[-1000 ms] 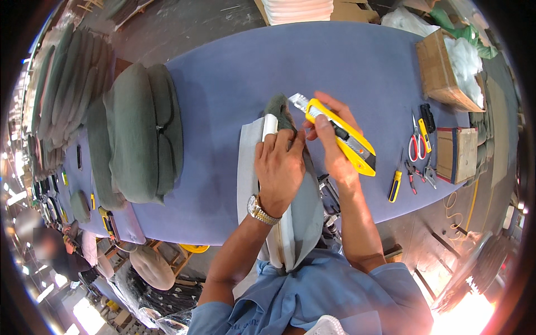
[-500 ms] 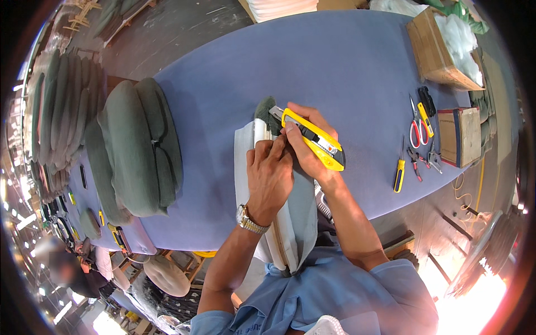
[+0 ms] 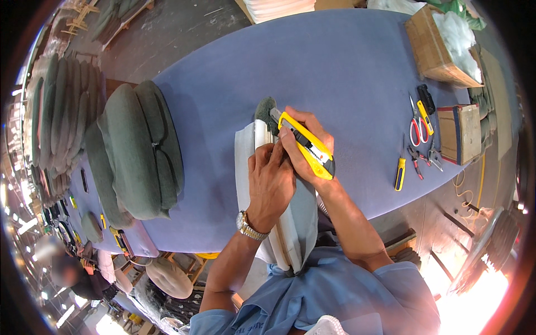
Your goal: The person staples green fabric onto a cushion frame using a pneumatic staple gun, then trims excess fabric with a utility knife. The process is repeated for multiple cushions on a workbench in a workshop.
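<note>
In my right hand is a yellow utility knife, its blade against the dark green fabric at the far end of a long padded piece. That piece lies lengthwise from the blue table towards my body, with a white edge strip and pale grey-white lining along it. My left hand, with a watch at the wrist, lies on the piece just nearer than the blade. Its fingers are curled down onto the strip and fabric, close beside my right hand. The fingertips are partly hidden.
Grey-green cushions are piled on the left of the blue table. On the right lie scissors, a screwdriver, pliers and another yellow knife. Behind them stands a cardboard box of white stuffing. A person is at far left.
The knife has shifted slightly left and its handle points more towards me, with the blade still at the green fabric. My left hand has stayed nearly in place.
</note>
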`<state>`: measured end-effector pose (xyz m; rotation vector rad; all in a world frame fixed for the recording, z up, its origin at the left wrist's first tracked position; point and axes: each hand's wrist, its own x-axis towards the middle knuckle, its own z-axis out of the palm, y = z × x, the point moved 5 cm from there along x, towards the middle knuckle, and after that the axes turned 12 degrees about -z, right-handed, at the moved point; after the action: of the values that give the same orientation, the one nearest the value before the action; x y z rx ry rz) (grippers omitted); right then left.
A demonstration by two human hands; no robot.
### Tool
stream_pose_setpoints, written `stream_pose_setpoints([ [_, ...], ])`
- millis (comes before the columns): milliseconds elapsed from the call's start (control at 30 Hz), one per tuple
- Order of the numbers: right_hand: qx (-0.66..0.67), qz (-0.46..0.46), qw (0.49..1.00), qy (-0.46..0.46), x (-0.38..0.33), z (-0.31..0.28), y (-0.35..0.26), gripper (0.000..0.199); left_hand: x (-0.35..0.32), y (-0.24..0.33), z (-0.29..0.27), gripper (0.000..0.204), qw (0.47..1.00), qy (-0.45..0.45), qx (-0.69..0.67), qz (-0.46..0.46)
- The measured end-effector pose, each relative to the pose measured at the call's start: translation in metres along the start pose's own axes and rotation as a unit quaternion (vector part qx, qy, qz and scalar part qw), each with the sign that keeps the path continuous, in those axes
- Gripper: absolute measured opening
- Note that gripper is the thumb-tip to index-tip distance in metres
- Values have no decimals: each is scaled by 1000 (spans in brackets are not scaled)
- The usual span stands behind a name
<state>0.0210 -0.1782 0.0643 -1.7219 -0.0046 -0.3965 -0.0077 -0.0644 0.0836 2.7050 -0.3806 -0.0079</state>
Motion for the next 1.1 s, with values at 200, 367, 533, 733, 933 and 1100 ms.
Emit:
stream_pose_setpoints([
  [200,-27,-5,1000,-3,-1,-1,-7,34,-3,-1,8,28,999,21,-42,-6],
  [367,-38,-5,999,-16,-1,-2,-11,36,-5,-2,12,33,999,21,-45,-2],
  [533,-90,-32,995,-29,-4,0,-15,39,-7,-6,15,39,998,28,-55,-1],
  [733,-102,-28,993,-47,-6,0,-16,39,-6,-4,11,39,997,25,-75,5],
  [933,-100,-43,993,-52,-5,-2,-22,35,-7,-5,12,46,996,41,-77,9],
  [1100,-102,-41,991,-76,-6,-5,-18,39,-8,-7,15,48,995,55,-80,15],
])
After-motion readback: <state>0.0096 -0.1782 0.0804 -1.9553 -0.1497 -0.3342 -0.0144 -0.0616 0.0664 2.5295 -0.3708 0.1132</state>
